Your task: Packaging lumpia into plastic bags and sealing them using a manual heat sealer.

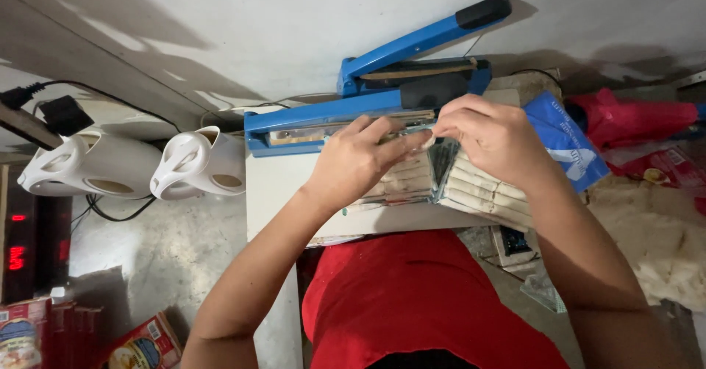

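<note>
A clear plastic bag (434, 181) packed with rows of pale rolled sticks lies on a white board, its open top edge up against the blue heat sealer (323, 119). My left hand (360, 159) grips the bag's top edge on the left. My right hand (493, 137) pinches the same edge on the right, close to the sealer's bar. The sealer's long blue arm with a black handle tip (482, 12) stands raised.
Two white electric kettles (140, 164) lie on the left with black cables. A blue packet (570, 141) and red plastic bags (632, 119) sit at the right. Red printed cartons (140, 347) lie at the lower left. A white board (272, 192) bears the sealer.
</note>
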